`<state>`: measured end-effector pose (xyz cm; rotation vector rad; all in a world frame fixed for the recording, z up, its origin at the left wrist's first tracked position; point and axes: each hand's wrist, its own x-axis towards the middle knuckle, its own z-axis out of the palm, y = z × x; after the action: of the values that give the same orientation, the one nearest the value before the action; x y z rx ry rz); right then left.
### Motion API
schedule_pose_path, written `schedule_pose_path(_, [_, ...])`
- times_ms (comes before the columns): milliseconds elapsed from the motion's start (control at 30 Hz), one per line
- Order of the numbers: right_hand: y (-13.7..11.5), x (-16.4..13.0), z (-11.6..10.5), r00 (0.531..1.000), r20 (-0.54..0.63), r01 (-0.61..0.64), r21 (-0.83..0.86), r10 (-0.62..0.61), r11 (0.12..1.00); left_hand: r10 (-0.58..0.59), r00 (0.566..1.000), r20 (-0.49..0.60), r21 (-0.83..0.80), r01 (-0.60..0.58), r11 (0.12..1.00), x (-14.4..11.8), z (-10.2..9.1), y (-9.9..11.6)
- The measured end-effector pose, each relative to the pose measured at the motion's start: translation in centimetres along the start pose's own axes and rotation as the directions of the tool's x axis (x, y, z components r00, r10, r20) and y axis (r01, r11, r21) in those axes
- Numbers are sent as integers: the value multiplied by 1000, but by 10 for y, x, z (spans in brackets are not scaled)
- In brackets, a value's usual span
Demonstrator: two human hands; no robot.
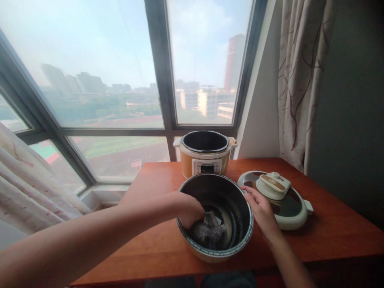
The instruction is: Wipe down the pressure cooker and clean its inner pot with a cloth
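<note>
Hands first: our left hand (190, 211) reaches inside the pot (215, 218) on the worktop (156, 240), fingers closed on a dark cloth (210, 231), while our right hand (261, 210) lies open-fingered against the pot's rim, beside the lid (277, 198), with the cooker (205, 154) behind.

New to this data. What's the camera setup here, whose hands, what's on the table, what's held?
There is one picture, from a camera worn on a person's head, looking forward and down. No robot: both bare hands are the wearer's. On the wooden table by the window stands an orange cooker body, open and without its pot. Its lid lies to the right. In front sits the dark inner pot. The left hand reaches inside it and grips a dark grey cloth against the bottom. The right hand rests on the pot's rim, steadying it, beside the lid.
</note>
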<state>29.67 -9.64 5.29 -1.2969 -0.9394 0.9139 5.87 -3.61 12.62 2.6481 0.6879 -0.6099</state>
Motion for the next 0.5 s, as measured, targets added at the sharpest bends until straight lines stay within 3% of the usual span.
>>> schedule_pose_path(100, [4, 3, 0, 1000, 1, 24, -19, -24, 1000, 46, 994, 99, 64, -52, 997, 17, 1, 3])
schedule_pose_path(267, [6, 3, 3, 999, -3, 49, -12, -49, 999, 90, 990, 113, 118, -103, 988, 32, -1, 12])
schedule_pose_path(400, [5, 1, 4, 998, -20, 56, -23, -57, 998, 114, 992, 59, 255, -125, 959, 39, -6, 12])
schedule_pose_path(500, [4, 0, 3, 997, -11, 69, -40, -70, 997, 78, 997, -19, 314, -68, 947, 48, -11, 11])
